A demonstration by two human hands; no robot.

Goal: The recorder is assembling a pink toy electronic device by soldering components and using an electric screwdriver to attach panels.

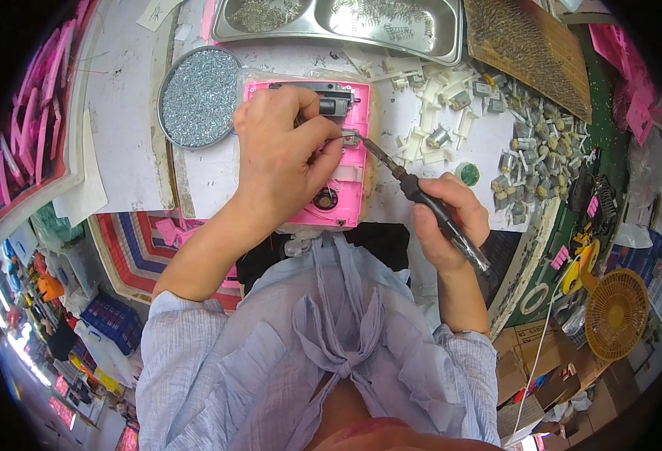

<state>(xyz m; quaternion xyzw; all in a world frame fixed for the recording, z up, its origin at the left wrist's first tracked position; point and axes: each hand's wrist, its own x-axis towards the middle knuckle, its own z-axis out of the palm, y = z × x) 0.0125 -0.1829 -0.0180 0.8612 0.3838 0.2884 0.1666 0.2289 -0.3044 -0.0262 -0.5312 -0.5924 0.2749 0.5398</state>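
Note:
My right hand [451, 218] grips a soldering iron [444, 214] by its black handle. The iron slants up and to the left, its tip at a small silver metal part [351, 138] in a pink plastic casing [353, 113]. Over the casing's left side lies my left hand [286, 150], thumb and fingers pinched close to that metal part; what they hold, if anything, is hidden. A black cylindrical part [332, 105] sits in the casing's upper end, partly behind my left hand. Lower down is a round black part [325, 198] with a light wire beside it.
A round tin of small screws [199, 98] stands left of the casing. Behind it is a steel tray [308, 30] with small metal pieces. White plastic parts [429, 113] and many small motors [530, 150] lie to the right, near a brown board [530, 52]. A yellow fan [616, 314] stands lower right.

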